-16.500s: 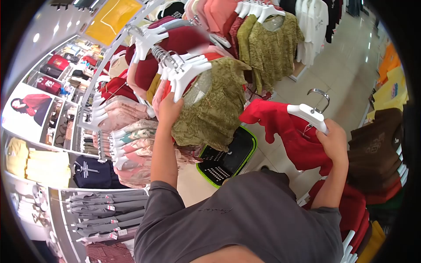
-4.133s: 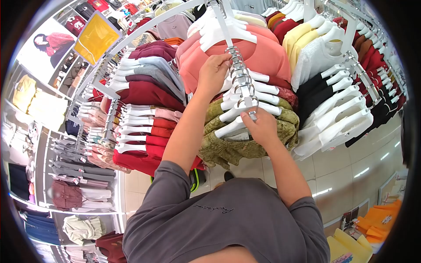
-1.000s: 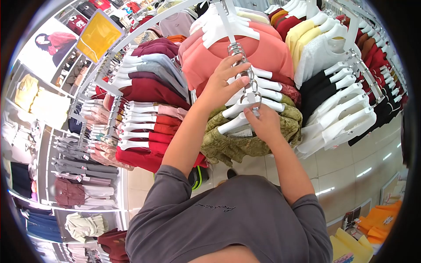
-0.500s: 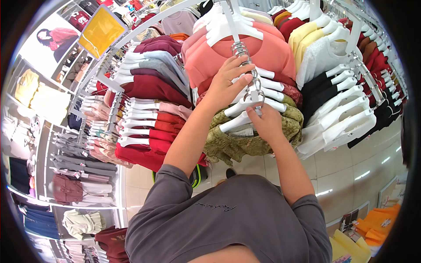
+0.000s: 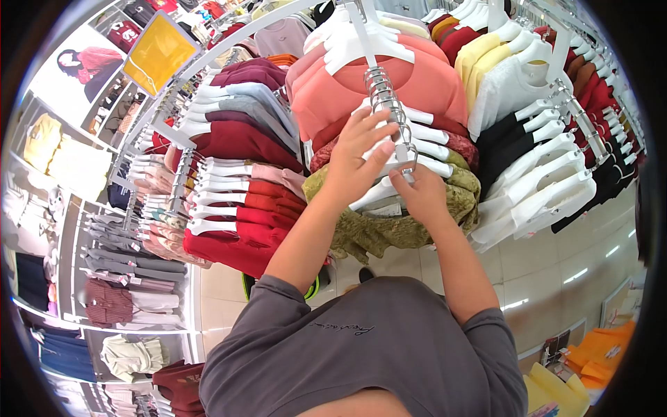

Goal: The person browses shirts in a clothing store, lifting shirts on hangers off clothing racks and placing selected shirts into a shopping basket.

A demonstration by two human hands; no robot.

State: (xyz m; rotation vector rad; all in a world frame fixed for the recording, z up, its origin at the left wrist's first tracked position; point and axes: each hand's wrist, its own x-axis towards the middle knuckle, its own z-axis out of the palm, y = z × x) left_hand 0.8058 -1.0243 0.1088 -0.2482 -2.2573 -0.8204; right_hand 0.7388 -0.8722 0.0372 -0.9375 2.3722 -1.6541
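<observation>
A metal display arm (image 5: pixel 382 87) full of hanger hooks points toward me, with white hangers and clothes under it. My left hand (image 5: pixel 358 156) lies spread beside the hooks, its fingers reaching over the hangers. At the front end of the arm, my right hand (image 5: pixel 422 191) pinches the front hanger (image 5: pixel 375 192) near its hook. From that hanger hangs an olive patterned top (image 5: pixel 379 236) with a white tag. Coral tops (image 5: pixel 438 90) hang behind my left hand.
Red tops (image 5: pixel 229 247) hang at the left, black tops (image 5: pixel 497 160) and white tops (image 5: pixel 538 201) at the right. A yellow sign (image 5: pixel 160 54) stands upper left. A black basket with a green rim is partly hidden below the red tops. Orange clothes (image 5: pixel 603 354) lie lower right.
My left hand has moved down along the hooks toward the front end, uncovering more hooks behind it. My right hand has stayed at the front hanger.
</observation>
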